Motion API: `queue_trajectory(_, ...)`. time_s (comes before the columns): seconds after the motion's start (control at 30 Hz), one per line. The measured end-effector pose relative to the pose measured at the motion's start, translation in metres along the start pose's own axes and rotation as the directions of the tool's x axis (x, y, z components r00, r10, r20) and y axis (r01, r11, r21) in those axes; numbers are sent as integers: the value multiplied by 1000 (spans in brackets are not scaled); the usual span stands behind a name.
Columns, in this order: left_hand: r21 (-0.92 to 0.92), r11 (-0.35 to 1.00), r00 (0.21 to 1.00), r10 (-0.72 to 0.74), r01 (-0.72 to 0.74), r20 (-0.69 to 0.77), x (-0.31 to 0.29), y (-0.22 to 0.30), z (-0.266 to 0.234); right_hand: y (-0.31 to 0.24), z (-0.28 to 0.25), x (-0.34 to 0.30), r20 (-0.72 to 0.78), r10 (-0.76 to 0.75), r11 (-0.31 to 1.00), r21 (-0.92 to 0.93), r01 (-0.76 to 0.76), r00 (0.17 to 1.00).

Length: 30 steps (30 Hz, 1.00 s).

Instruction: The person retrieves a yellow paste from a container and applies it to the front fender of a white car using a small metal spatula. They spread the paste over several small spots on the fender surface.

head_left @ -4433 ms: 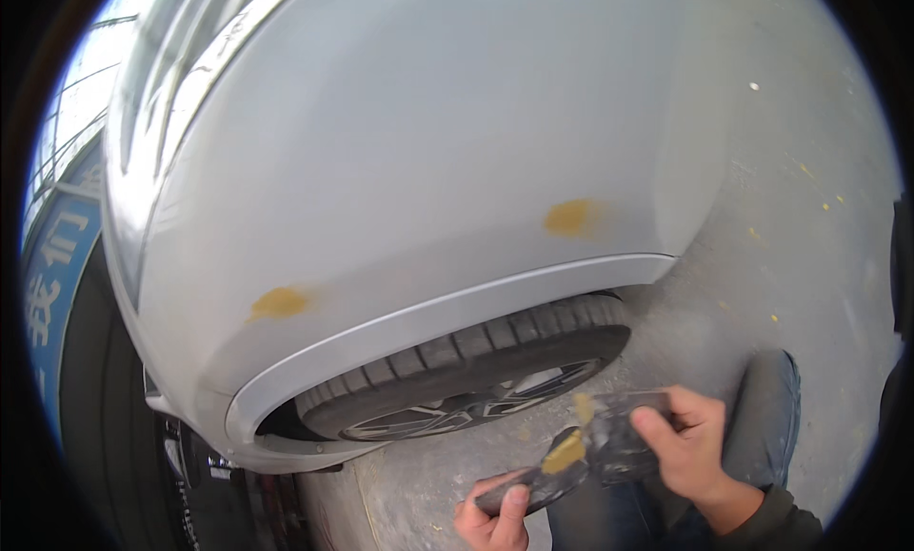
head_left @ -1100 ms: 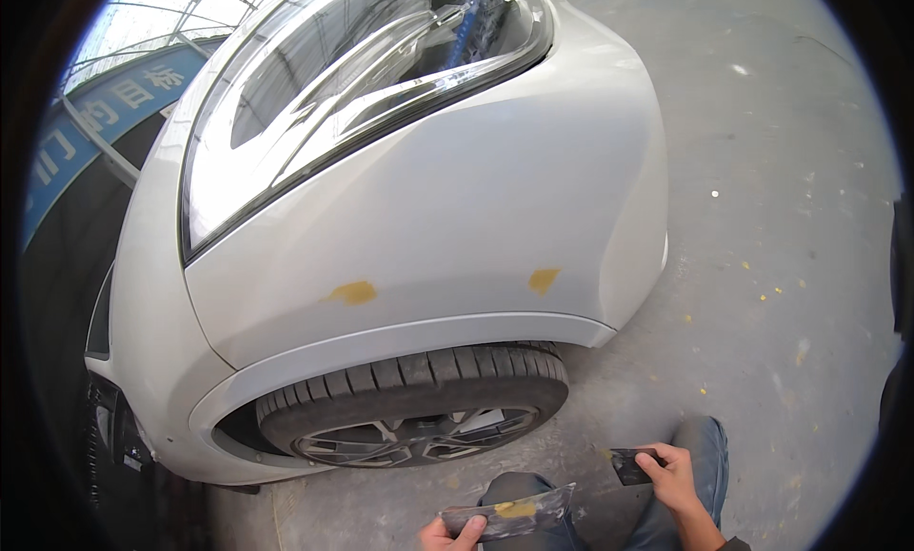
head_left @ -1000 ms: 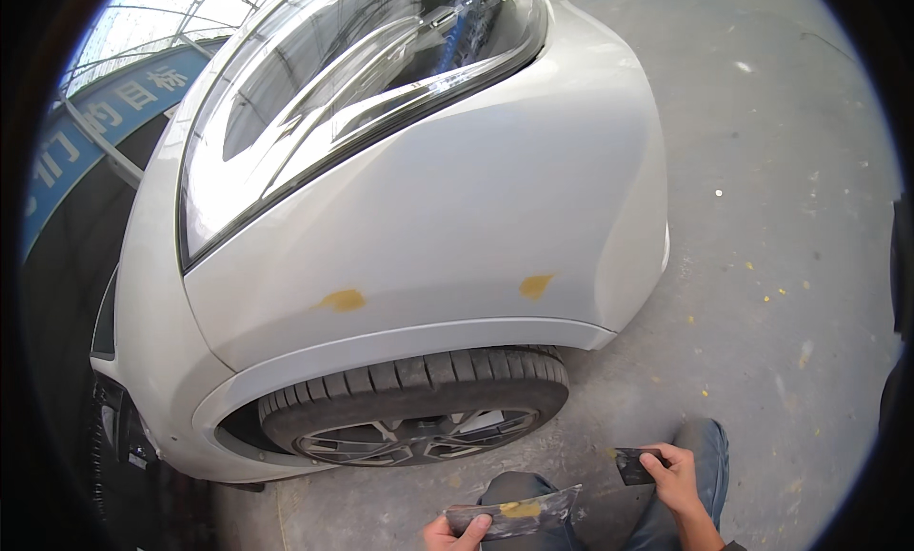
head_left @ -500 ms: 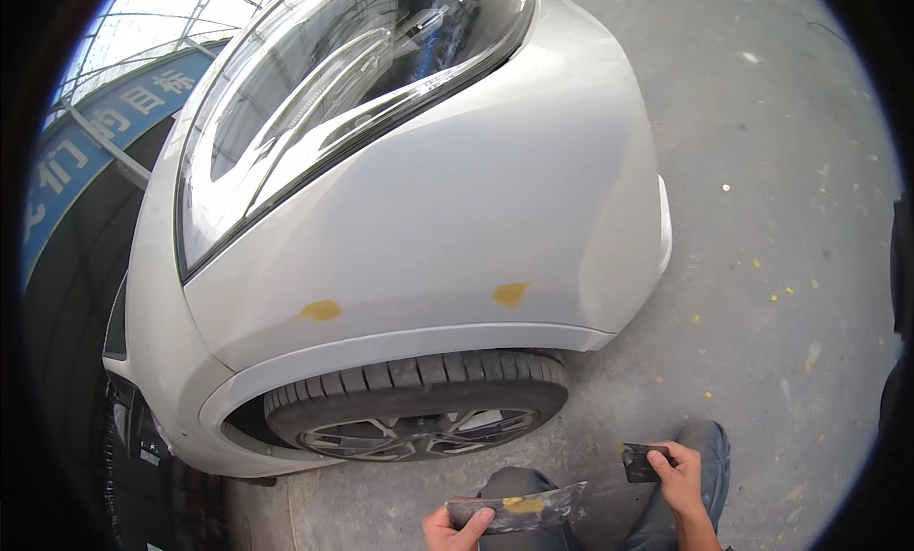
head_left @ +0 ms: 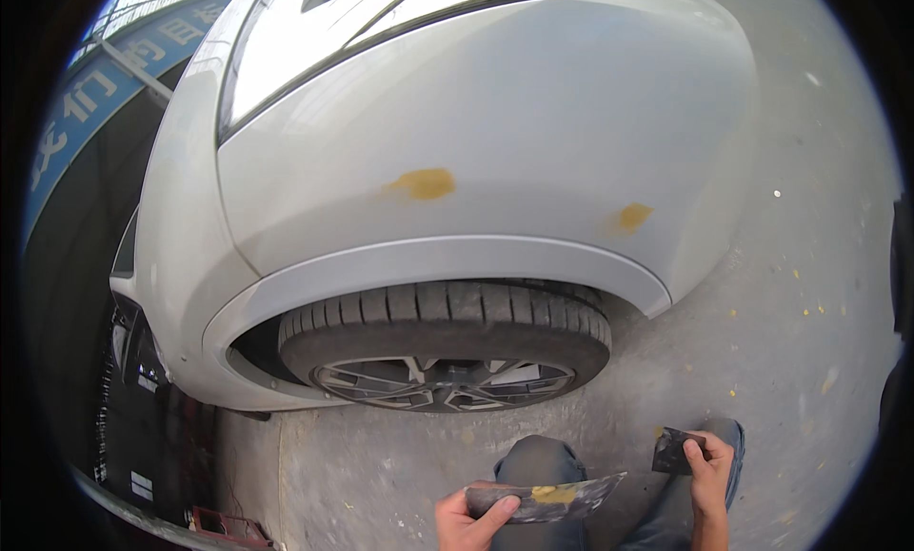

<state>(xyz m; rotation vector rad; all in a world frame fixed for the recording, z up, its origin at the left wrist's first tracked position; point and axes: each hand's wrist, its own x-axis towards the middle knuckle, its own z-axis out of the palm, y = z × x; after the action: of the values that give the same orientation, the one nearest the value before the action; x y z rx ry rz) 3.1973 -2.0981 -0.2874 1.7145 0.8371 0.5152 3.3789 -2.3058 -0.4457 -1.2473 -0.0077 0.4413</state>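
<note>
My left hand (head_left: 473,522) grips the left end of a long, flat, dark mixing board (head_left: 583,502), thumb on top. A dab of yellow putty (head_left: 553,494) lies on the board. Over my right knee, my right hand (head_left: 707,467) pinches a small black putty spreader (head_left: 670,450) that has a trace of yellow at its corner. Beyond both hands stands a white car, its fender (head_left: 495,141) bearing two smears of yellow putty, a left smear (head_left: 426,183) and a right smear (head_left: 634,217). Neither tool touches the car.
Below the fender's arch trim is the front wheel (head_left: 447,356), between me and the bodywork. Grey concrete floor (head_left: 800,294) with yellow specks stretches to the right. A dark, shiny surface (head_left: 143,427) and a red object (head_left: 228,527) are at lower left.
My view has shifted closer to the fender, so the putty smears look larger and higher. Both hands still hold the board and the spreader, slightly to the right in the picture.
</note>
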Motion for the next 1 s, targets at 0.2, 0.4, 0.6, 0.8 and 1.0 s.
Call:
queue_trajectory(0.2, -146, 989, 995, 37, -22, 98, -1, 29, -16, -17, 20, -19, -24, -147, 981, -128, 143, 989)
queue_trajectory(0.4, -336, 941, 995, 78, -51, 68, -16, 8, -41, -19, 31, -30, 65, -103, 977, -181, 113, 993)
queue_trajectory(0.6, -388, 920, 998, 64, -60, -3, -25, -10, -70, -35, 53, -45, 114, -49, 882, -460, 97, 992)
queue_trajectory(0.8, -501, 861, 996, 57, -82, -66, -18, -25, -97, -37, 78, -44, 144, -34, 842, -529, 106, 989)
queue_trajectory(1.0, -578, 815, 993, -33, -37, -111, -22, -51, -123, -29, 118, -37, 226, 5, 827, -549, 123, 974)
